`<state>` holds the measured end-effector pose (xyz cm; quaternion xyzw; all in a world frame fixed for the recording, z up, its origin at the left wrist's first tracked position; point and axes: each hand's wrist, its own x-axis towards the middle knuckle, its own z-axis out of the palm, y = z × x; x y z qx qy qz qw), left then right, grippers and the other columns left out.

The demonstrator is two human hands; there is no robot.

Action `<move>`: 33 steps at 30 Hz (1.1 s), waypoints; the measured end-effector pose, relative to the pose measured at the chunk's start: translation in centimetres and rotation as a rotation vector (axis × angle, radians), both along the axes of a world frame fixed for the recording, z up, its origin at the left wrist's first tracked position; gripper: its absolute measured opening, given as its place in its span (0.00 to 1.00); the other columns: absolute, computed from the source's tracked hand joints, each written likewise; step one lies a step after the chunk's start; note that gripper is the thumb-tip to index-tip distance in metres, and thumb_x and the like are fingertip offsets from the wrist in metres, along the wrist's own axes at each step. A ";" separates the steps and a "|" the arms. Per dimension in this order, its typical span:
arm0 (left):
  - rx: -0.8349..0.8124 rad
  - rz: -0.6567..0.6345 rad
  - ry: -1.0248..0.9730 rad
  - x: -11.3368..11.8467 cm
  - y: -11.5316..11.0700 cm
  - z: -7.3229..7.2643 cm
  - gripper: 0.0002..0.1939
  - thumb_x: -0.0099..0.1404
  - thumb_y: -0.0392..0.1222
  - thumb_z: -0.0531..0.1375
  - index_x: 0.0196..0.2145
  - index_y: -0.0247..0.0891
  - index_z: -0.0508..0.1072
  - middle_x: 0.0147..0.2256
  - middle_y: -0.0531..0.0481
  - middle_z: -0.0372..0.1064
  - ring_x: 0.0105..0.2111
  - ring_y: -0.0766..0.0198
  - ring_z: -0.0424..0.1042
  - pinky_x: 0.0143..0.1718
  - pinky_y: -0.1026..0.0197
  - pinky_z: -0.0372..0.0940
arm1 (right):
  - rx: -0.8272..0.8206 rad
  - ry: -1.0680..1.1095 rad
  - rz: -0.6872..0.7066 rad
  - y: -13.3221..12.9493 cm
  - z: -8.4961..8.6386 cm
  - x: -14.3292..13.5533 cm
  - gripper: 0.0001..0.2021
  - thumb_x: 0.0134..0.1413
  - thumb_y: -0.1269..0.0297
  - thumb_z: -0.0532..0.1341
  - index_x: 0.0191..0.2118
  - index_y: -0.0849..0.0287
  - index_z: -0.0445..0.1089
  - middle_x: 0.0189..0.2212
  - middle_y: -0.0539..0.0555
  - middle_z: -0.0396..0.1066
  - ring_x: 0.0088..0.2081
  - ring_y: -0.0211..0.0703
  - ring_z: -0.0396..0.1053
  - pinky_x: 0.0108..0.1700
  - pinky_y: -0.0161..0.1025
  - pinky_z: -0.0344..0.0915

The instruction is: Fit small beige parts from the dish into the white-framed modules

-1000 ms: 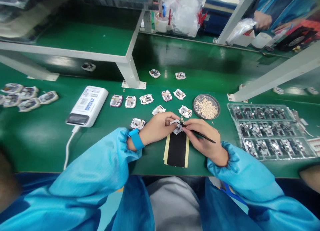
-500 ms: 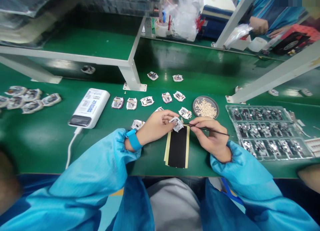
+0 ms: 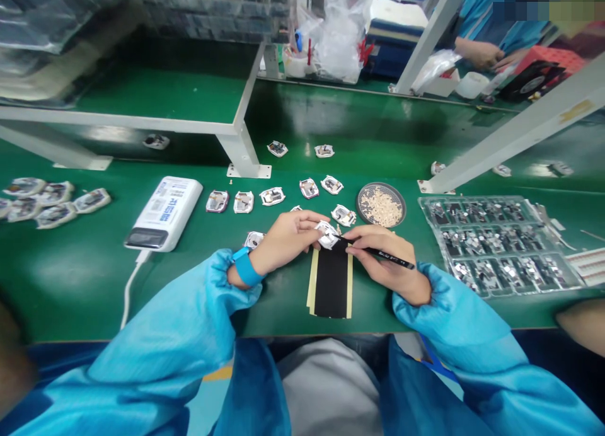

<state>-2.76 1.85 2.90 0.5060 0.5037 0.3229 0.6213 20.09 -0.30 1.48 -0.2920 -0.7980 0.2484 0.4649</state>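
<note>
Between the fingers of my left hand (image 3: 290, 244) is a white watch-like housing (image 3: 327, 234) with small parts inside. My right hand (image 3: 385, 259) grips black tweezers (image 3: 390, 257), whose tips reach the right side of that housing. Beneath the housing lies a black strip (image 3: 331, 288) with pale yellow edges. Another housing (image 3: 343, 215) rests just beyond my fingers, and one more (image 3: 254, 240) is partly hidden by my left hand. What the tweezer tips pinch, if anything, is too small to make out.
A round dish (image 3: 380, 205) holds many small beige pieces. To its right lies a clear compartment tray (image 3: 432, 231) of small metallic parts. A white power bank (image 3: 165, 214) with a cable, several housings (image 3: 271, 196) and shelf legs (image 3: 243, 149) stand around. Across the bench are a co-worker's hands (image 3: 482, 53).
The tweezers have turned to a steeper slant, with their tips now over the housing. The housing is tilted differently in my left hand. The whole view has shifted slightly.
</note>
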 end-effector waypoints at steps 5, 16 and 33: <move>-0.029 -0.010 -0.056 -0.1 0.1 -0.2 0.17 0.60 0.33 0.64 0.48 0.29 0.77 0.25 0.49 0.75 0.22 0.69 0.70 0.22 0.69 0.62 | 0.041 -0.007 0.016 0.0 -0.1 0.1 0.15 0.55 0.79 0.68 0.45 0.55 0.73 0.44 0.57 0.78 0.45 0.46 0.77 0.48 0.45 0.75; -0.213 0.007 -0.236 0.3 -0.4 0.0 0.17 0.58 0.37 0.68 0.45 0.31 0.73 0.30 0.48 0.75 0.26 0.66 0.74 0.25 0.68 0.67 | 0.069 0.171 -0.073 -0.1 0.0 -0.3 0.13 0.53 0.78 0.69 0.42 0.55 0.74 0.40 0.55 0.80 0.41 0.47 0.79 0.43 0.45 0.78; -0.042 -0.062 -0.143 1.4 -1.9 0.0 0.19 0.60 0.43 0.67 0.47 0.33 0.73 0.26 0.50 0.73 0.24 0.65 0.72 0.23 0.67 0.64 | -0.220 -0.615 -0.912 4.8 0.9 16.6 0.14 0.61 0.56 0.61 0.44 0.58 0.77 0.39 0.60 0.80 0.41 0.54 0.76 0.46 0.47 0.69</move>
